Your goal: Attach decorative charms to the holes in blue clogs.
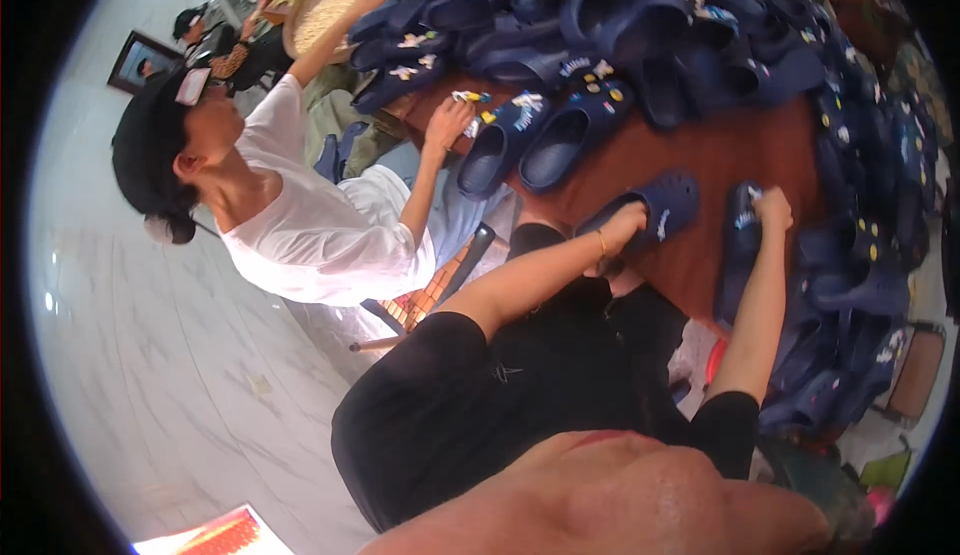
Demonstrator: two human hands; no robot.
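Near the front edge of the brown worktop (770,150), a navy clog (672,200), with its toe toward the right edge and a small white charm on its side. Over the rim of its opening, the curled fingers of the left hand (622,227), grasping it there. Just to the right, near the front edge too, a second clog (738,245), with its toe toward the far edge and charms on it. Against that toe, the right hand (773,212), with fingers folded in; impossible to tell whether gripping the clog or only touching it. Left of the first clog, two more clogs (590,120) side by side, with openings toward the front edge and charms on the toes. Along the far edge and around the right edge, a dense heap (640,25) of similar clogs. Toward the left corner, beside the two clogs, a co-worker's hand (452,123) close to some charms. Beyond the left edge, a white shirt (320,240), a black cap (150,130) and, past an outstretched arm, a woven tray (322,15).
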